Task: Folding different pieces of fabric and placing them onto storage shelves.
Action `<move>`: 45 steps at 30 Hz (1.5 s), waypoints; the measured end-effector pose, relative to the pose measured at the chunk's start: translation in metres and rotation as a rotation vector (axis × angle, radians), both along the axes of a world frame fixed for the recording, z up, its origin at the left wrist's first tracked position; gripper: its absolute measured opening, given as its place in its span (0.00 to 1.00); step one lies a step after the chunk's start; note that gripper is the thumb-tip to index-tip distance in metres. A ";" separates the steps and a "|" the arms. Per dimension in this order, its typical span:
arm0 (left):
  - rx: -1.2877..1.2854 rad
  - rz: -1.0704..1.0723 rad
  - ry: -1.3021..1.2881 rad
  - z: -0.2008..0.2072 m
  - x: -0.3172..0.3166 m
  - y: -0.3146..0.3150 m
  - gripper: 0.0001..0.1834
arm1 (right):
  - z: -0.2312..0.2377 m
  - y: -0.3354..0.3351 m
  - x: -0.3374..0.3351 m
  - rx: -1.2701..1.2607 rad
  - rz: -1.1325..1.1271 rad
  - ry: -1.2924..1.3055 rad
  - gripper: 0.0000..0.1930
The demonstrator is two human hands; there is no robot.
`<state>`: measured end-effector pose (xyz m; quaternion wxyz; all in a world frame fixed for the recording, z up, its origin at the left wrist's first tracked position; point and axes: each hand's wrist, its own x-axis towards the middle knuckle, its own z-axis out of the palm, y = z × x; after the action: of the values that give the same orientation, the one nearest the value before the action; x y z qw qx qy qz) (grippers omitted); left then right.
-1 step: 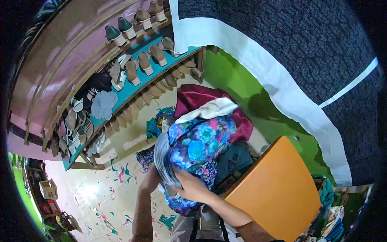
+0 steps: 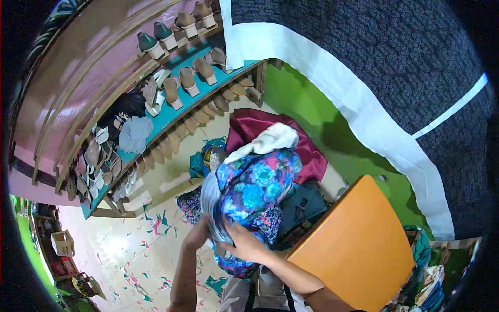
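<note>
Against a large heap of fabric, both my hands work at a grey striped cloth (image 2: 210,195). My left hand (image 2: 197,234) grips its left edge, the fingers partly hidden by the folds. Across from it, my right hand (image 2: 247,243) is closed on the same cloth, thumb toward the left hand. Blue floral fabric (image 2: 254,190) bulges just beyond the right hand. A cream cloth (image 2: 270,139) lies over its far end, and maroon satin (image 2: 306,153) spreads behind. Dark small-flowered fabric (image 2: 188,204) pokes out at the left.
An orange tabletop (image 2: 358,244) stands close on my right. At the far left runs a teal shelf (image 2: 161,122) with shoes and shoe lasts. Fabric scraps (image 2: 156,223) litter the tiled floor. A dark patterned cloth with white border (image 2: 358,99) hangs at the upper right.
The cream cloth's right end has drawn in a little to the left. Both hands have shifted only slightly, still on the grey striped cloth.
</note>
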<state>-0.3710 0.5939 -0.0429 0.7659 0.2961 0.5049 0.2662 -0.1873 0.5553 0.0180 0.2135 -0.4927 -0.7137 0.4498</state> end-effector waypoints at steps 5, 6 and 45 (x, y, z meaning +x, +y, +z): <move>1.016 -0.492 0.524 -0.044 -0.005 -0.071 0.22 | -0.057 -0.064 -0.019 -0.194 -0.127 -0.005 0.36; 0.493 -0.284 0.338 -0.022 0.013 -0.072 0.22 | -0.067 -0.071 -0.014 -0.240 -0.153 0.039 0.36; 0.960 -0.684 0.323 0.119 0.097 -0.397 0.25 | 0.123 -0.394 0.107 -0.044 -0.811 1.261 0.27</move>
<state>-0.2737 0.1971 0.0760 0.5028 0.7901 0.3145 0.1547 -0.0802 0.1615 0.1413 0.7212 -0.3700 -0.2092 0.5471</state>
